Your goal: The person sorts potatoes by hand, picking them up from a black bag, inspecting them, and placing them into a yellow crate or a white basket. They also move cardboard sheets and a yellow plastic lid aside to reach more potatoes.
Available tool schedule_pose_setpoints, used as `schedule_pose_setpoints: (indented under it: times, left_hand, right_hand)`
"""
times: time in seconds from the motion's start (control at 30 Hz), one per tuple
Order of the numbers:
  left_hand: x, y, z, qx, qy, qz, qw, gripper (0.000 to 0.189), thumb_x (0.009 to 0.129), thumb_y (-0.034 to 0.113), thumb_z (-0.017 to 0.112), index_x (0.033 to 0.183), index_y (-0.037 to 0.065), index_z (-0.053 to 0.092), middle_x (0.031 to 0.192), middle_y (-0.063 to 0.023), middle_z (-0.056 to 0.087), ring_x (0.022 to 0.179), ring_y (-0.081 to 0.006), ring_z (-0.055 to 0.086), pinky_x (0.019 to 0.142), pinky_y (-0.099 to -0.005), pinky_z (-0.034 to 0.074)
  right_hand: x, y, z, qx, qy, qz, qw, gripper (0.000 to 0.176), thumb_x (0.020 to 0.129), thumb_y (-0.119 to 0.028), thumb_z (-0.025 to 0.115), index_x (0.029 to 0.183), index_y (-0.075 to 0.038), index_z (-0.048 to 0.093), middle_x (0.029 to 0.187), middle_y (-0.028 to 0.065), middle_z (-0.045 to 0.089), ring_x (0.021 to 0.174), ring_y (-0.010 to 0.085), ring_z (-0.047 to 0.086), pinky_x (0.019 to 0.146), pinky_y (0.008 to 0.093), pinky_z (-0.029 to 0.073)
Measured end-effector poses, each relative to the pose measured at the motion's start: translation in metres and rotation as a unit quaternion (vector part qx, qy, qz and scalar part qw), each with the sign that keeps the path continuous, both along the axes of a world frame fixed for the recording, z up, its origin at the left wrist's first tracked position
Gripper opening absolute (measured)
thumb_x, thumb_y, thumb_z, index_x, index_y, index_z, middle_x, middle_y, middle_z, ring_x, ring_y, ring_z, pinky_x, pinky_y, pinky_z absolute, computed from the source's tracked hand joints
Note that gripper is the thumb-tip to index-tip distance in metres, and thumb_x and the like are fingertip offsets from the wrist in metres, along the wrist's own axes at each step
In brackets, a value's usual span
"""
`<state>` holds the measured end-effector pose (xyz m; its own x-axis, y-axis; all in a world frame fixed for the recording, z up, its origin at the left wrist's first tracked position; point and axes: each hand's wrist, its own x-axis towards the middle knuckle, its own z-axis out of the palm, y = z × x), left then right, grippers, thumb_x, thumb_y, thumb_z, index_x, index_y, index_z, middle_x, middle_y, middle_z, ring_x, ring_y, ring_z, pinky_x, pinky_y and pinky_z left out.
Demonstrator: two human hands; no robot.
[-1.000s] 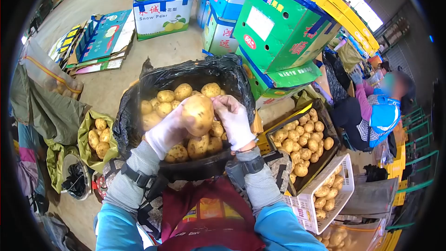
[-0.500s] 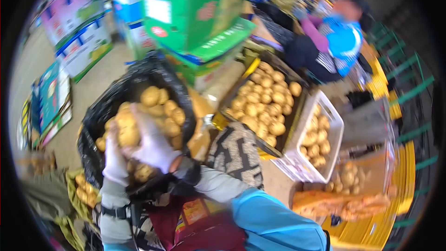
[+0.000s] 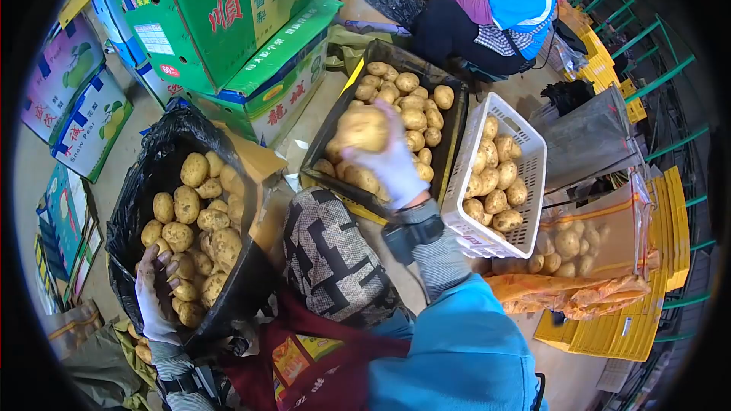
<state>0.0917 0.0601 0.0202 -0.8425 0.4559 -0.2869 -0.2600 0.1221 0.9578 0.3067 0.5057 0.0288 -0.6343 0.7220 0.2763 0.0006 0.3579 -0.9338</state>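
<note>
My right hand (image 3: 392, 164), in a pale glove, is closed around a large potato (image 3: 362, 129), slightly blurred, above the dark crate (image 3: 324, 125) of potatoes. At the lower left, my left hand (image 3: 154, 293), gloved too, rests at the near left side of a box lined with a black plastic bag (image 3: 126, 217). Its fingers are apart and bent over the potatoes (image 3: 179, 236) inside, touching some at the edge; no potato is plainly gripped. Part of that hand's palm is hidden.
A white basket (image 3: 537, 183) of potatoes stands right of the crate. Beyond it lies a clear bag (image 3: 609, 247) with potatoes near yellow crates (image 3: 674, 228). Green cartons (image 3: 183, 23) are stacked at the back. A co-worker in blue (image 3: 518, 0) sits at the back right.
Both hands were together over the black bag with a potato. My right hand has moved right to the dark crate, holding a potato; my left has dropped to the bag's near left side.
</note>
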Motion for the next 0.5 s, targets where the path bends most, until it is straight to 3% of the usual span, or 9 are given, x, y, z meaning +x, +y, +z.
schedule_pose_setpoints:
  times: [0.03,0.1,0.17,0.27,0.37,0.5]
  left_hand:
    - [0.001,0.003,0.002,0.0,0.001,0.005,1.0,0.058,0.097,0.049,0.053,0.14,0.01,0.048,0.123,-0.0059,0.061,0.102,-0.0149,0.062,0.079,-0.0264,0.047]
    - [0.006,0.01,0.006,0.005,0.002,-0.001,1.0,0.059,0.097,0.05,0.053,0.141,0.01,0.047,0.125,-0.0057,0.06,0.105,-0.0153,0.061,0.081,-0.0273,0.046]
    - [0.004,0.017,0.004,0.005,0.012,-0.003,1.0,0.06,0.097,0.05,0.053,0.14,0.01,0.048,0.124,-0.006,0.061,0.105,-0.0155,0.061,0.081,-0.0278,0.047]
    - [0.0,0.022,-0.002,-0.025,0.003,-0.002,1.0,0.059,0.096,0.05,0.054,0.14,0.01,0.048,0.122,-0.0065,0.062,0.106,-0.0158,0.061,0.083,-0.0286,0.047]
    - [-0.003,0.027,-0.005,-0.047,0.01,-0.004,0.999,0.059,0.096,0.049,0.054,0.14,0.01,0.049,0.122,-0.0068,0.063,0.106,-0.0161,0.062,0.084,-0.0287,0.046]
    - [-0.013,0.032,-0.009,-0.05,-0.004,0.008,0.999,0.056,0.097,0.046,0.054,0.139,0.009,0.049,0.123,-0.0068,0.062,0.106,-0.0161,0.061,0.085,-0.028,0.047]
  right_hand:
    - [0.024,0.026,-0.018,0.011,-0.03,-0.052,0.998,0.093,0.068,-0.006,0.085,0.144,-0.006,0.032,0.131,0.0138,0.048,0.116,0.0225,0.055,0.098,0.032,0.05]
    - [0.069,0.054,-0.036,-0.072,-0.09,-0.117,0.986,0.092,0.067,-0.007,0.085,0.143,-0.005,0.033,0.13,0.0135,0.049,0.114,0.0219,0.056,0.097,0.0314,0.05]
    - [0.112,0.088,-0.101,0.049,-0.167,-0.194,0.966,0.095,0.065,-0.008,0.087,0.143,-0.005,0.033,0.126,0.0126,0.053,0.111,0.0214,0.058,0.094,0.0315,0.052]
    - [0.143,0.093,-0.141,-0.056,-0.156,-0.23,0.959,0.097,0.062,-0.008,0.087,0.143,-0.004,0.034,0.124,0.0151,0.054,0.109,0.0216,0.058,0.09,0.0321,0.053]
    - [0.144,0.088,-0.15,-0.176,-0.141,-0.236,0.945,0.101,0.058,-0.019,0.088,0.141,0.002,0.034,0.128,0.0192,0.053,0.115,0.027,0.056,0.096,0.0336,0.05]
    - [0.136,0.093,-0.147,0.016,-0.309,-0.227,0.923,0.106,0.055,-0.021,0.087,0.143,-0.001,0.032,0.134,0.0242,0.046,0.127,0.0349,0.047,0.107,0.0369,0.041]
